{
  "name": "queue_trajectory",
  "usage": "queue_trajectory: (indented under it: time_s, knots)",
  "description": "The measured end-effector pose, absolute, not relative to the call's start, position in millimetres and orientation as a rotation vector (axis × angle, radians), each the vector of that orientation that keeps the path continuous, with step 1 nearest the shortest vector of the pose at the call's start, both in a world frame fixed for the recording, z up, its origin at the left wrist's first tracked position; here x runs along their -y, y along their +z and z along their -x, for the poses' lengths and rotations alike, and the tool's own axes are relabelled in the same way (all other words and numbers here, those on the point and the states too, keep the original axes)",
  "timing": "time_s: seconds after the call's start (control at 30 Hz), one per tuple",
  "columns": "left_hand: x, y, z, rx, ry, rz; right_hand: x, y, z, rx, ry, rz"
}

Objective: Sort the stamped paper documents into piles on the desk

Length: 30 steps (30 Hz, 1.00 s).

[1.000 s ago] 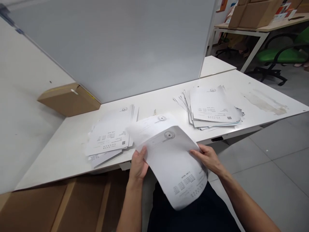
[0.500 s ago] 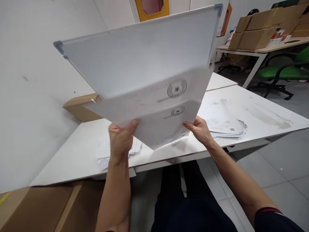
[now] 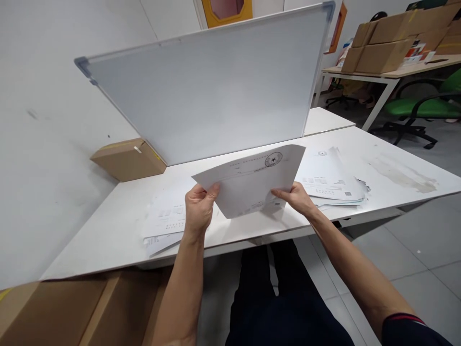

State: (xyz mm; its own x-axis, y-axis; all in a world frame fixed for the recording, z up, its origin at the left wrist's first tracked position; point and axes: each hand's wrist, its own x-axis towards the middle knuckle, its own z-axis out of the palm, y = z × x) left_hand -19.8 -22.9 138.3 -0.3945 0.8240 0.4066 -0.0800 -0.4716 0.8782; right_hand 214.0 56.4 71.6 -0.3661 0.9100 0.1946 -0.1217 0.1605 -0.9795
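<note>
A printed sheet of paper (image 3: 248, 187) with a round star stamp is held up above the desk, tilted, its upper edge curving. My left hand (image 3: 200, 206) pinches its left side, thumb on the face. On the opposite side my right hand (image 3: 295, 196) grips it the same way. Whether more sheets lie behind it I cannot tell. Left of my left hand lies a loose paper stack (image 3: 163, 216), partly covered by that hand. Another stack of printed papers (image 3: 327, 180) rests just right of my right hand, its edges uneven.
A whiteboard (image 3: 216, 86) stands on the white desk (image 3: 382, 158), behind the papers. Beside it a cardboard box (image 3: 129, 161) leans near the wall. More cardboard (image 3: 72, 307) sits below at the lower left. A green chair (image 3: 414, 108) and a boxed-up table (image 3: 389, 72) are farther right.
The held paper has come down from in front of the whiteboard, and its two spread layers now look like one sheet. My left hand has shifted right, uncovering more of the left stack.
</note>
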Motion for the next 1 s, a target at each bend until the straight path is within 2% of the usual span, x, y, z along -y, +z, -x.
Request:
queue_trajectory:
  time_s: [0.1,0.2,0.3,0.4,0.5,0.57,0.67,0.87,1.0]
  knots:
    - [25.2,135.3,13.5,-1.062,1.989,-1.166,-55.4,54.8,-216.2,1.603,1.381,0.865]
    - [28.3,138.0,10.6,-1.017,2.118,-1.167,-54.6,62.1,-222.0,1.746,1.232,0.956]
    - [32.4,133.4,19.9,-1.010,2.178,-1.151,-53.4,103.7,-235.1,1.952,0.876,0.997]
    - [37.1,110.8,41.5,-1.083,2.084,-1.108,-48.9,162.7,-249.2,2.240,0.411,0.967]
    - [41.6,75.9,60.3,-1.348,1.917,-1.098,-42.0,206.5,-251.2,2.473,0.066,1.098]
    - [44.5,54.1,63.9,-1.548,1.788,-1.141,-37.9,218.3,-244.0,2.604,-0.068,1.219]
    - [49.2,32.2,57.7,-1.580,1.671,-1.200,-33.7,214.3,-228.4,2.753,-0.149,1.311]
    - [54.9,12.3,45.4,-1.605,1.431,-1.142,-30.5,189.7,-211.1,2.962,-0.032,1.276]
    - [54.2,9.8,43.7,-1.606,1.459,-1.099,-29.3,187.1,-207.0,2.978,-0.069,1.267]
